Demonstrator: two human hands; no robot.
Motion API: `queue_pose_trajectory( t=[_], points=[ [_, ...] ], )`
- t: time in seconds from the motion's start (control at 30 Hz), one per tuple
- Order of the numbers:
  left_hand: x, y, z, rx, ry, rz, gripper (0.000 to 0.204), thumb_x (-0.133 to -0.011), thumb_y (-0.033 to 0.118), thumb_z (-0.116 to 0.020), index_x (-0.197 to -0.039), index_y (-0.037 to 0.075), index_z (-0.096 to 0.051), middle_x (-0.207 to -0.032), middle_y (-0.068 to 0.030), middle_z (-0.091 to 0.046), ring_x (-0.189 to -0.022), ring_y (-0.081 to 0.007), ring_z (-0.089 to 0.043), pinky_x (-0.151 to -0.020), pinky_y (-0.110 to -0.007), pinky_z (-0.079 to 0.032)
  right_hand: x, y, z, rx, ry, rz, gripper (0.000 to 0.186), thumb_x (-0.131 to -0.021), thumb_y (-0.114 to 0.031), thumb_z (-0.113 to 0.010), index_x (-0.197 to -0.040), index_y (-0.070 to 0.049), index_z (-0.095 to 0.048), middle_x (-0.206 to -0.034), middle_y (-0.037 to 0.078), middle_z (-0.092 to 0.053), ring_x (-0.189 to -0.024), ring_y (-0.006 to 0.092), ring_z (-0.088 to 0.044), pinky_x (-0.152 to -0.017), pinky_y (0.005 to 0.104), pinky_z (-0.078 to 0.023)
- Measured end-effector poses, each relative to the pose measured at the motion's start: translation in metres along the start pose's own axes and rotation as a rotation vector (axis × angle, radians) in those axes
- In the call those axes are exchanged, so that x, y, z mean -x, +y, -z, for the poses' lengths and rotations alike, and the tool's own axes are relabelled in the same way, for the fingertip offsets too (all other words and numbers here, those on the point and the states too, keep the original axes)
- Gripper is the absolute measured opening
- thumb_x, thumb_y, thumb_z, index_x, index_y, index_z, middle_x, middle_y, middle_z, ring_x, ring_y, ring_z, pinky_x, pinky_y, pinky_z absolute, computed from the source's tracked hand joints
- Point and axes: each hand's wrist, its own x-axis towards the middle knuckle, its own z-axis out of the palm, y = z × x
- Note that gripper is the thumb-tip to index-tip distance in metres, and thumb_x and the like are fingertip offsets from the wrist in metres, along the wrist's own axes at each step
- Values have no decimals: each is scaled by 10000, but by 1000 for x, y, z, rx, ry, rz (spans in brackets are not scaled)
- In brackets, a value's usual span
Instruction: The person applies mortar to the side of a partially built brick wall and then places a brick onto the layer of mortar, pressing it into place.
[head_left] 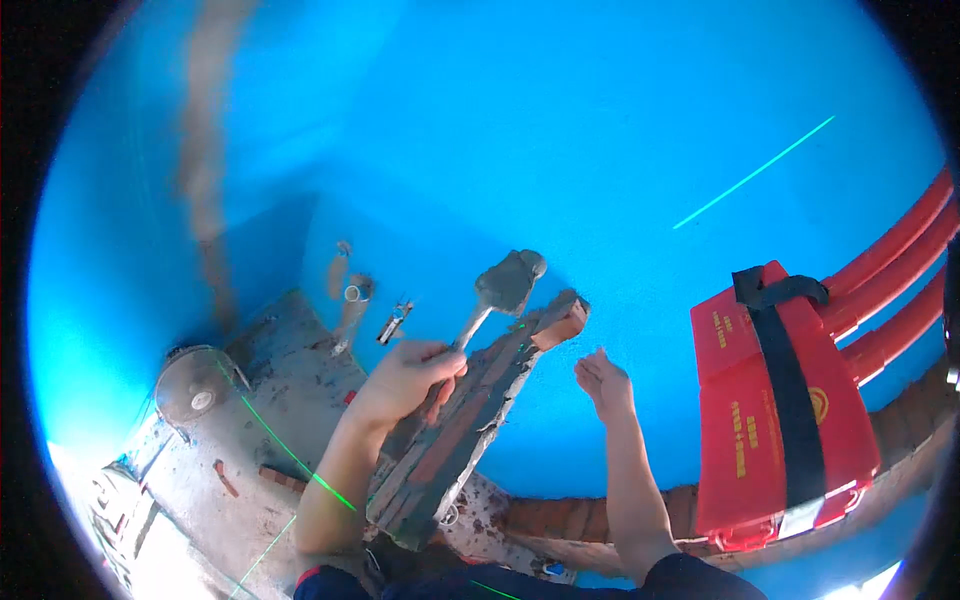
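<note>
Left hand (410, 382) grips 1 trowel (488, 302) loaded with mortar (510, 281) near brick wall (450, 440) | right hand (606, 386) hangs loosely open near wall's end | 3 red pipes (893, 281) at right

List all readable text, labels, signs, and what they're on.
Red case: small yellow characters on its upper and lower panels; wording not transcribed.
Same case, right side: round yellow emblem, details too small to make out.
Trowel in the left hand: no lettering visible.
</note>
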Motion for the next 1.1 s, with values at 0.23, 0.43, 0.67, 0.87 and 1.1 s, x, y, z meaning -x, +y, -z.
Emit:
queue_pose_trajectory(
  t=[0.23,0.43,0.67,0.87,1.1],
  points=[
    [86,-16,-53,-1,195,-68,265,-910,234,-564,-736,36,-543,-603,-32,-562,-468,-113,-537,-438,-241,-392,123,20,-19,36,-320,71,368,-915,-248,-530,-1145,36,-562,-1060,152,-631,-926,235,-630,-808,340,-510],
    [117,-87,-129,-38,253,-152,178,-893,197,-583,-886,19,-586,-690,-40,-595,-632,-124,-562,-603,-262,-431,202,46,4,39,-1003,-80,459,-966,-308,-477,-1266,39,-482,-1277,165,-514,-1138,259,-539,-987,398,-423],
    [99,-199,-214,94,176,-222,165,-902,155,-588,-979,13,-555,-875,-88,-661,-862,-158,-651,-764,-286,-490,260,72,73,330,-1264,-115,384,-943,-230,-533,-1243,7,-503,-1141,75,-555,-1005,148,-515,-865,317,-426],
    [99,-278,-286,-417,34,-395,193,-894,133,-600,-1031,-4,-593,-982,-109,-648,-901,-173,-656,-710,-297,-526,286,133,158,-47,-791,-306,149,-889,-153,-601,-942,-16,-578,-823,59,-602,-721,140,-576,-637,278,-466],
    [113,-336,-314,-880,-73,-408,383,-864,302,-641,-1117,20,-581,-806,-175,-650,-657,-284,-654,-561,-362,-502,323,217,222,89,-246,-40,144,-907,-163,-525,-815,-66,-580,-611,-3,-532,-498,84,-473,-429,256,-361]
  ],
)
